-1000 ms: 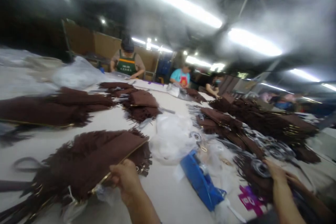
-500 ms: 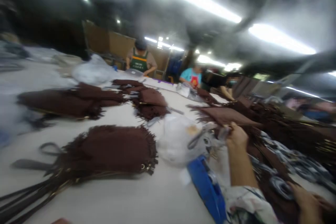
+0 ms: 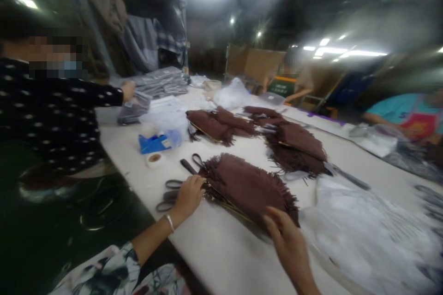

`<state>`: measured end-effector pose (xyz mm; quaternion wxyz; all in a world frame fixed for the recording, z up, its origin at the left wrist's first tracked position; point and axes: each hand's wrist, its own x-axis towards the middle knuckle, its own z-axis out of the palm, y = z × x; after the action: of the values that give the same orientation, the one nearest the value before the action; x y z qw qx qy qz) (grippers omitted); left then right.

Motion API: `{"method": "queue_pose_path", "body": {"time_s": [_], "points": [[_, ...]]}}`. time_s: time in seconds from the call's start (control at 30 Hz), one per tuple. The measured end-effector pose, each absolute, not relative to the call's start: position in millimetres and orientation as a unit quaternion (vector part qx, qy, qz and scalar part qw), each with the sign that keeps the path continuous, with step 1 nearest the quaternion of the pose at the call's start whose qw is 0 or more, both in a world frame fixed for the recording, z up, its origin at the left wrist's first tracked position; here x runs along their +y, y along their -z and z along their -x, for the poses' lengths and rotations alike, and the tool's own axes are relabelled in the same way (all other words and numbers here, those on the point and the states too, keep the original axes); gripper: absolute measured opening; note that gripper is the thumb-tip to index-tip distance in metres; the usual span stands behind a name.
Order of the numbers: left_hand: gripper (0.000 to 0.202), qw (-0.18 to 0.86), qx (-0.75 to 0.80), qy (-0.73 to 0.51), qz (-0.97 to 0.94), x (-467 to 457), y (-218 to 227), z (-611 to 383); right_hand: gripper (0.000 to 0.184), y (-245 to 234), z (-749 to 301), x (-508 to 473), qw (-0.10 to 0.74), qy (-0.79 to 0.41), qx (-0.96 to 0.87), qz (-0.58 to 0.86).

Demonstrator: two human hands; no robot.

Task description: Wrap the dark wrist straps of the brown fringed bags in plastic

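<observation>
Near the white table's (image 3: 221, 258) front edge, the left hand (image 3: 188, 196) grips the brown fringed suede bag (image 3: 247, 189) stack; the open right hand (image 3: 289, 242) touches it. Earlier the left hand reached rightward.

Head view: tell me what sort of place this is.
Probably a bag factory's finishing or packing table. Stacks of brown fringed bags lie on a long white table, with plastic bags, and several people work along it, one in a dotted sleeve.
</observation>
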<state>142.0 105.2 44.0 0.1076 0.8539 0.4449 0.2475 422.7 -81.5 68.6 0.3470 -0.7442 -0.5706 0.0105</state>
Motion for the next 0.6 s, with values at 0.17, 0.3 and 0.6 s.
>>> {"method": "queue_pose_path", "body": {"time_s": [0.17, 0.3, 0.6], "points": [[0.009, 0.131, 0.431, -0.195, -0.871, 119.7, -50.6, -140.1, 0.037, -40.8, -347.2, -17.4, 0.171, 0.107, -0.684, 0.701], [0.018, 0.385, 0.404, -0.198, -0.806, 113.5, -68.7, -123.9, 0.033, -38.2, -356.6, -18.4, 0.097, 0.146, -0.699, 0.693], [0.031, 0.746, 0.360, -0.101, -0.551, 55.7, -28.9, -114.2, 0.023, -25.9, -380.3, -55.6, 0.102, 0.147, -0.702, 0.689]]}}
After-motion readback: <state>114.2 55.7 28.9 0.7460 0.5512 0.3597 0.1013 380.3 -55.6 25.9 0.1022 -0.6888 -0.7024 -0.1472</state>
